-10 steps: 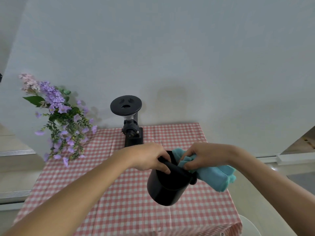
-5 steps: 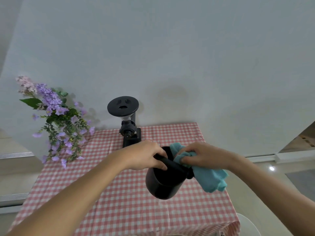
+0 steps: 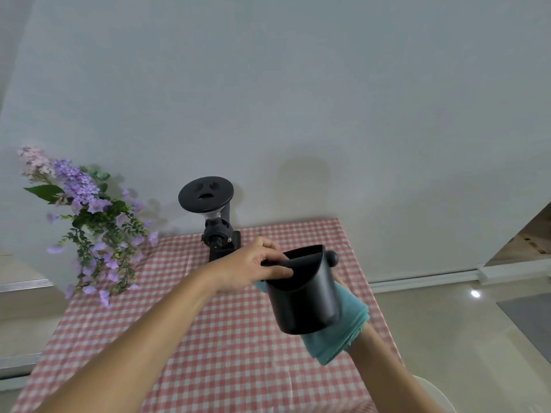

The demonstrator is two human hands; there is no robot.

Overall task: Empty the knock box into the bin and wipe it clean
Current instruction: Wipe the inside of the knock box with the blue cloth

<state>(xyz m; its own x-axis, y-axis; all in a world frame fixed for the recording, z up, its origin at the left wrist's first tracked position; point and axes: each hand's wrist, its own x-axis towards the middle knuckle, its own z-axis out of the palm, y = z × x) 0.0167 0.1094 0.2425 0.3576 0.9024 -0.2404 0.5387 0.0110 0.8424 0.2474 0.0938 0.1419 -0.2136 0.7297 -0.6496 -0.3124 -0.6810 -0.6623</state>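
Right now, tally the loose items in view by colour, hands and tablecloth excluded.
Black: 2, the black cylindrical knock box and the black coffee grinder with round lid
Teal: 1, the folded teal cloth
Purple: 1, the purple flower bunch
Total: 4

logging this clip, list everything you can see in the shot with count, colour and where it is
knock box: one, black, held in the air above the table, bar across its top
cloth: one, teal, under and behind the knock box
coffee grinder: one, black, at the table's far edge near the wall
flowers: one bunch, purple and pink with green leaves, far left of the table
tablecloth: one, red and white check, covering the table
left hand: gripping the knock box at its bar
right hand: mostly hidden behind the knock box, with the cloth
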